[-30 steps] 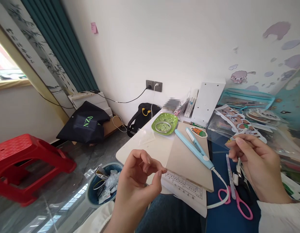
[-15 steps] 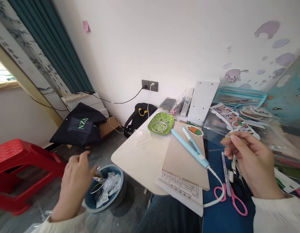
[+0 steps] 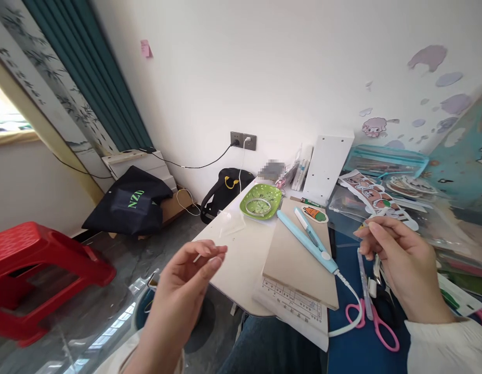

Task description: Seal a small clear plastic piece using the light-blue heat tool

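Note:
My left hand (image 3: 182,296) is raised near the left edge of the white table (image 3: 241,265), thumb and fingers slightly apart, holding nothing visible. My right hand (image 3: 404,265) is over the blue mat at the right, its thumb and index finger pinched on a tiny yellowish thing (image 3: 361,226) too small to name. Between the hands, a light blue heat tool (image 3: 303,238) with a white cord lies on a beige board (image 3: 277,254), beside a carrot sticker (image 3: 314,214). Pink-handled scissors (image 3: 385,330) and a slim pen-like tool (image 3: 364,285) lie just left of my right hand.
A green dish (image 3: 261,201) holding a clear ring is at the table's back, near a white stand (image 3: 328,163). Sticker sheets (image 3: 375,195) and clear pouches lie at the right. A bin (image 3: 141,307) is partly behind my left hand; a red stool (image 3: 41,275) stands left.
My left hand has moved right and up from over the bin to the table's edge, and has turned. My right hand has barely moved and keeps its pinch.

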Available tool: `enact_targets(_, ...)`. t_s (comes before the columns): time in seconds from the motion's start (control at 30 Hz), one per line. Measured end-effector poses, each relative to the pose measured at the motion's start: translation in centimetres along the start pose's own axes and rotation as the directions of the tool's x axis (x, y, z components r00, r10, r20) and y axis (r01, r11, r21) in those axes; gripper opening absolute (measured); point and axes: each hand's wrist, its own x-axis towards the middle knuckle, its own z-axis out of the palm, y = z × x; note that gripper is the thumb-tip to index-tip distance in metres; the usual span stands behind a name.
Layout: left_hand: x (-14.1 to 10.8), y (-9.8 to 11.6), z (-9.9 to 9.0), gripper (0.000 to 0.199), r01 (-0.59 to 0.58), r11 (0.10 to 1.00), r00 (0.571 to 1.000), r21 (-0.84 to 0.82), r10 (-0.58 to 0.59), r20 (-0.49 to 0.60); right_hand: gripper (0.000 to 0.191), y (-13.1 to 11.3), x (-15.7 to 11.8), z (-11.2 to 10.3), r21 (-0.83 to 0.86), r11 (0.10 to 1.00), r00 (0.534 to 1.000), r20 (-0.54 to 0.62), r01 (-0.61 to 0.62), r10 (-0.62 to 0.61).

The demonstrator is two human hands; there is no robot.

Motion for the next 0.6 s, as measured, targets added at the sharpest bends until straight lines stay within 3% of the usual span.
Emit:
enact_targets(0.13,-1.3,0.5,3.1,0.016,0.211,0.962,0.968,-0.173,-0.181,0.175,0.020,-0.1,-0.1,0.0,0.021,1.000,1.000,0.030,0.009,-0.009)
enact_targets(0.27,-1.6,0.4,4.4,0.017,0.307,0.927,0.933,-0.216,-0.248,0.262,0.023,-0.1,-0.2,-0.2,0.005,1.000,0.998,0.062,0.019,-0.020)
enact_targets(0.47,-1.6,0.1,5.0,0.023,0.296,0.942,0.940,-0.159,-0.259,0.222,0.022,0.0,-0.1,-0.2,-0.010,0.999,0.996,0.080,0.032,-0.032)
enact_targets(0.6,-0.5,-0.8,4.6,0.027,0.215,0.974,0.952,0.072,-0.225,0.206,0.020,-0.2,-0.3,0.2,0.007,0.999,0.992,0.115,0.041,-0.042)
